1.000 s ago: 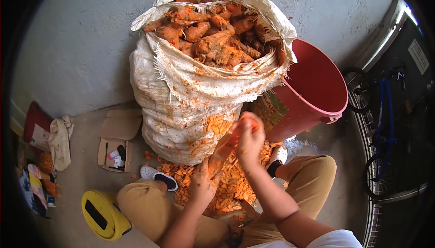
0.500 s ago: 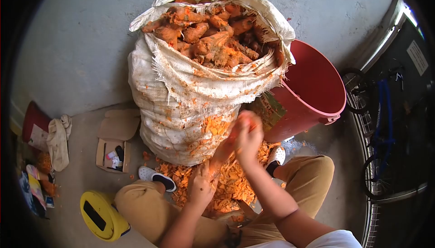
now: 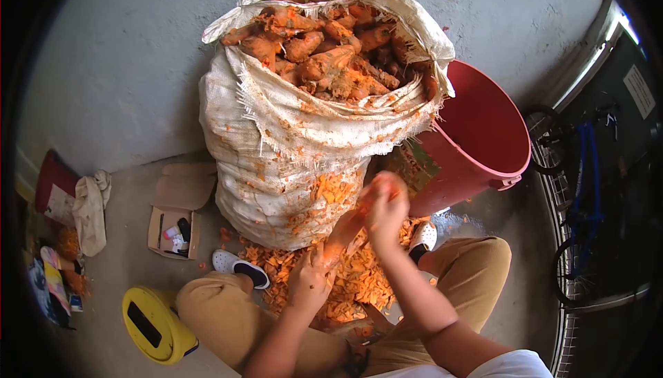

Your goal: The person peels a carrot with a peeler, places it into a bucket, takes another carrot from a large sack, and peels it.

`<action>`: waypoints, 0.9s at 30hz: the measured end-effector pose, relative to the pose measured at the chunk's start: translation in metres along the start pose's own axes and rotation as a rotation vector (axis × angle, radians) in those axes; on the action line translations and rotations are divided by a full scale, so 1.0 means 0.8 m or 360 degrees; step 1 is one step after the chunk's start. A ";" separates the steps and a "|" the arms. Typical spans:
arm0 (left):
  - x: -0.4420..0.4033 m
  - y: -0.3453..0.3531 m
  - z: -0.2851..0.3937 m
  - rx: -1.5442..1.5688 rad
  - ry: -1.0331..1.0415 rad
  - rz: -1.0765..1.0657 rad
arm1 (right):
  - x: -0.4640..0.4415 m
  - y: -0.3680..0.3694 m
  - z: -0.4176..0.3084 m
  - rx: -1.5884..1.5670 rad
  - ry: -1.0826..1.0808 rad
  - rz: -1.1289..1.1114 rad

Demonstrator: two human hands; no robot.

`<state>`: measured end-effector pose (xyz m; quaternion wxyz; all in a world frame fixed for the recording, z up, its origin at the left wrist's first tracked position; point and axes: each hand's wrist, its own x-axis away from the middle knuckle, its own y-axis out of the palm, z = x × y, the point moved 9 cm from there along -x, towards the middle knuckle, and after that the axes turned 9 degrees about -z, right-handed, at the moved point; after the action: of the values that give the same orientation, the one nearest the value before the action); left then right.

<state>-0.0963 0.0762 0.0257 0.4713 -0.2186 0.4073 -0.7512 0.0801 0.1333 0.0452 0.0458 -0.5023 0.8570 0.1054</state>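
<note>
My left hand [image 3: 311,278] is closed round the lower end of a long orange root [image 3: 342,234], which slants up to the right. My right hand [image 3: 387,212] is closed at the root's upper end, blurred; something reddish shows at its fingers, too smeared to make out. Orange peelings [image 3: 356,278] lie heaped on the floor beneath both hands. Behind them stands a large white woven sack [image 3: 297,136], its rim rolled open over many orange-brown roots [image 3: 324,63].
A red bin [image 3: 456,164] stands right of the sack. At the left are a small open cardboard box [image 3: 173,233], a yellow bucket [image 3: 155,326], a cloth [image 3: 91,215] and a dark red container [image 3: 56,188]. A blue bicycle [image 3: 587,177] is at the far right.
My right hand has shifted slightly along the upper part of the root. My left hand keeps its hold with only a slight change of position.
</note>
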 end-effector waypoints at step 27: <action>0.001 -0.004 -0.022 0.0598 -0.0032 0.0077 | -0.087 -0.114 -0.013 0.0289 -0.0278 0.0398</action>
<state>-0.1107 0.0834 0.0180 0.5259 -0.1242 0.2602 -0.8002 0.1944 0.1470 0.0562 0.1515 -0.3745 0.9116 0.0757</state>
